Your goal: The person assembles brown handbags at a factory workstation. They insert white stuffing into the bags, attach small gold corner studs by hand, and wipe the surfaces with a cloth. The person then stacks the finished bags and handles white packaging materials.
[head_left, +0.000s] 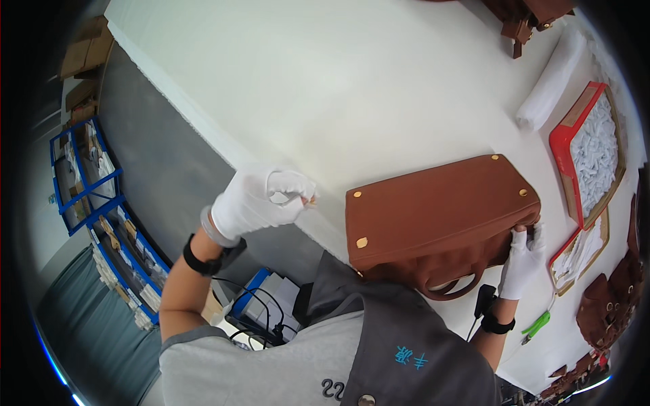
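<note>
A brown leather handbag [440, 206] lies on its side on the white table in front of me, its flat base with gold studs at the corners turned up. Its rolled handle [452, 287] points toward my body. My right hand [525, 264], in a white glove with bare fingertips, grips the bag near its right end; part of the fingers is hidden. Off the bag's left end, my left hand [264, 199] is raised in a white glove, thumb and forefinger pinched together. Whatever sits in that pinch is too small to make out.
At the right stand a red-edged box [565, 139] of white packets and a smaller tray [556, 260] with white strips. A green-handled tool [537, 326] lies nearby. A white roll [552, 81] and more brown bags [609, 304] sit at the edges. Blue racks [84, 172] stand left.
</note>
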Available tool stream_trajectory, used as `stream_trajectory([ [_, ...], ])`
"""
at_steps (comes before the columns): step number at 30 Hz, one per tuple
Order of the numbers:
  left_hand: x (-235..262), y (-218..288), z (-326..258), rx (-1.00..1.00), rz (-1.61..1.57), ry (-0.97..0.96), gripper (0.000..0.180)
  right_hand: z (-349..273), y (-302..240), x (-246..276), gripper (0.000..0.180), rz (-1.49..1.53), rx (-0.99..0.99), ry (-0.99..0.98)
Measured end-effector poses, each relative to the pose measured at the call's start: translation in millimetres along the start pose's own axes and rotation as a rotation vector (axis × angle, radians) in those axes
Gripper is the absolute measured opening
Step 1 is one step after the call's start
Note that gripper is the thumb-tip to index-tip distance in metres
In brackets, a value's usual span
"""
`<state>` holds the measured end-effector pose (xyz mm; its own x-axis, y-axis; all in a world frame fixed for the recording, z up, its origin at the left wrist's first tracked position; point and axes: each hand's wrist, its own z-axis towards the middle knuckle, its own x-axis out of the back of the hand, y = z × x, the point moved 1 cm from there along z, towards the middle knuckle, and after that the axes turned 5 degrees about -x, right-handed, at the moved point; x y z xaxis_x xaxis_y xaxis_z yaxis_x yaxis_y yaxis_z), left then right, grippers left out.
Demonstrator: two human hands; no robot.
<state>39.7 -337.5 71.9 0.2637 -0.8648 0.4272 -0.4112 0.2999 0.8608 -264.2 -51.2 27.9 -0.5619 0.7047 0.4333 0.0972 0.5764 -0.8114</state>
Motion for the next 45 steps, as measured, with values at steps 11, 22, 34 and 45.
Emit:
stream_trajectory([
  [11, -37, 50, 17, -0.364, 0.363, -0.108, 0.015, 3, 12, 7, 0.033, -0.013, 0.012, -0.001],
  [22, -8, 53, -1, -0.460, 0.366, -0.293, 0.017, 3, 6, 0, 0.031, -0.077, 0.021, -0.018],
  [34, -27, 59, -8, -0.139, 0.121, -0.077, 0.019, 4, 9, 5, 0.033, -0.086, 0.023, -0.059],
  [45, -37, 61, 9, -0.176, 0.289, -0.092, 0.014, 3, 9, 3, 0.032, -0.100, 0.034, -0.018],
])
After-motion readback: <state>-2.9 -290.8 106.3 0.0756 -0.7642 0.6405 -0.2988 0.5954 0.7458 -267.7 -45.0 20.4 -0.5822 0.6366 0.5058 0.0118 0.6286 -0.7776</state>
